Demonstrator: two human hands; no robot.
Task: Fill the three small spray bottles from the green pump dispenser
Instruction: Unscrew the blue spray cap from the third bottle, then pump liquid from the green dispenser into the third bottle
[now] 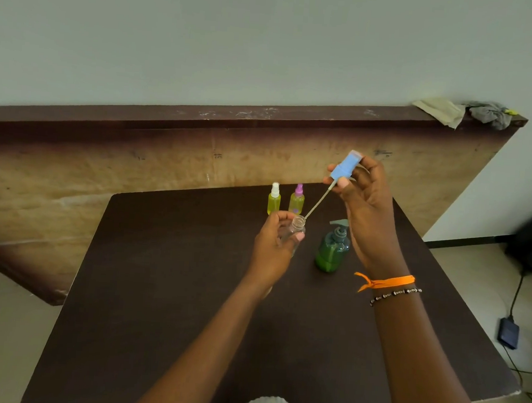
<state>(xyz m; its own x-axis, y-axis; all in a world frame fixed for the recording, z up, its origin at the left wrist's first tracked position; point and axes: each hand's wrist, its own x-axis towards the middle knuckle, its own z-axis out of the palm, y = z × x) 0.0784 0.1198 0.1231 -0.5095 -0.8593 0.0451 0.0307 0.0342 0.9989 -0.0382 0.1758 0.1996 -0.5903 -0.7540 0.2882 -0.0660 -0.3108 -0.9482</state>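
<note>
My left hand (271,249) grips a small clear spray bottle (294,231) with its neck uncapped, held above the table. My right hand (365,205) holds the blue spray cap (344,166) up and to the right; its thin dip tube (318,202) slants down, its tip at the bottle's mouth. The green pump dispenser (332,248) stands on the table just right of the clear bottle, below my right hand. Two small spray bottles with yellow liquid stand behind: one with a white cap (274,198), one with a purple cap (297,200).
The dark brown table (173,289) ends against a worn board and ledge (232,120) at the back. Crumpled cloths (459,112) lie on the ledge's right end. A black adapter and cables (509,331) lie on the floor to the right.
</note>
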